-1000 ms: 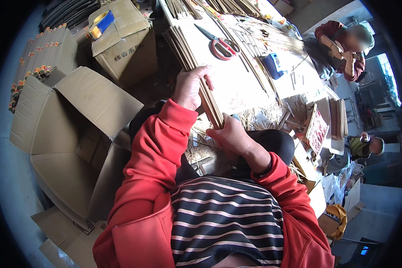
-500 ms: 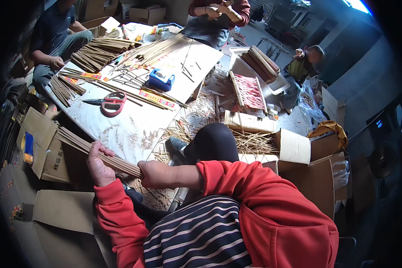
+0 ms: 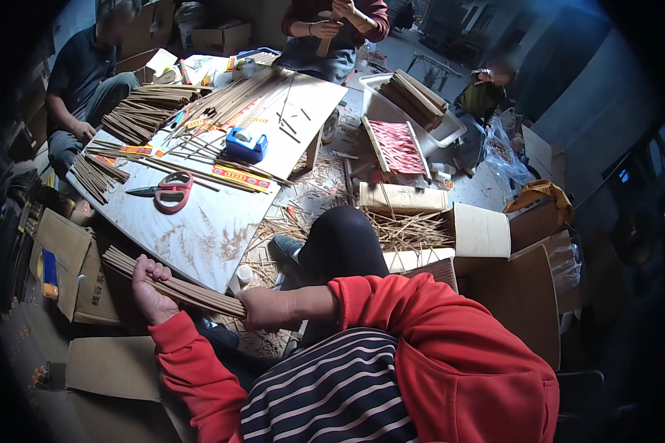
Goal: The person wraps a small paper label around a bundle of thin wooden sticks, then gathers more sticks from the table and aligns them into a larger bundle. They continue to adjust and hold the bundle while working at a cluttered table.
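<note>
A bundle of thin brown incense sticks (image 3: 199, 293) slants across the space between my hands, below the table's front edge. My left hand (image 3: 154, 290) is wrapped round its upper left part, the far ends poking out past the fingers. At the lower right end, my right hand (image 3: 270, 308) is closed round the bundle and hides those tips. On the table nearest to them lie scissors (image 3: 171, 193) with red handles. Beyond the scissors stands a blue tape dispenser (image 3: 245, 145), next to a red and yellow paper strip (image 3: 240, 177).
Piles of loose sticks (image 3: 137, 113) cover the table's (image 3: 199, 244) far left. Open cardboard boxes stand left (image 3: 111, 362) and right (image 3: 510, 295) of me. A white tub (image 3: 451, 136) holds larger bundles, beside a rack with pink strands (image 3: 397, 146). Several people sit or stand around. Broken sticks litter the floor.
The view has shifted, so the table and its things appear further left. Both hands keep their grip on the bundle, which sits slightly lower in the picture. The person at the back has raised their hands.
</note>
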The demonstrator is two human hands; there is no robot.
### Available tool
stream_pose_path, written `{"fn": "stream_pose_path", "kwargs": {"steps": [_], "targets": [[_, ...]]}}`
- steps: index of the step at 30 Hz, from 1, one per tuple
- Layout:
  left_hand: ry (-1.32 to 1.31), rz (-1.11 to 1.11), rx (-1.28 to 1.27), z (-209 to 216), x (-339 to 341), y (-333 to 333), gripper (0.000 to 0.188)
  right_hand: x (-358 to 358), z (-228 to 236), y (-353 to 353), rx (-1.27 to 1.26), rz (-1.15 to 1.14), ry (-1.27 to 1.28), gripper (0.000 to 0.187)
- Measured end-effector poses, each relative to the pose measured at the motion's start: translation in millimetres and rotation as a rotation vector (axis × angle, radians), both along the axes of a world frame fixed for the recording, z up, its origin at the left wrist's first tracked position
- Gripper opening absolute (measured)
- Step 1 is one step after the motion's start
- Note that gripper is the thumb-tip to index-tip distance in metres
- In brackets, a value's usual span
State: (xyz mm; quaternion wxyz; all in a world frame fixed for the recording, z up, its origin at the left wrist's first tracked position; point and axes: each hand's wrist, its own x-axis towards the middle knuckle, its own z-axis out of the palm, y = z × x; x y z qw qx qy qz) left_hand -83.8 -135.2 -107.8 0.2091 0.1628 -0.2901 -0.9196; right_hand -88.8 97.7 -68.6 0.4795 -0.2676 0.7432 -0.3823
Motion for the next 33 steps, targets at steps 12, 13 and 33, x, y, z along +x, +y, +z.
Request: {"fn": "stream_pose_path", "kwargs": {"steps": [12,13,33], "targets": [[0.260,-0.083,0.101,19,14,4,0.011,15,0,-5,-0.024,-0.057,-0.480,0.012],[0.124,0.018,0.042,22,14,7,0.011,15,3,-10,0.019,-0.064,-0.275,0.015],[0.108,-0.152,0.115,22,10,49,0.014,-5,2,-25,-0.095,-0.139,-0.477,0.013]]}}
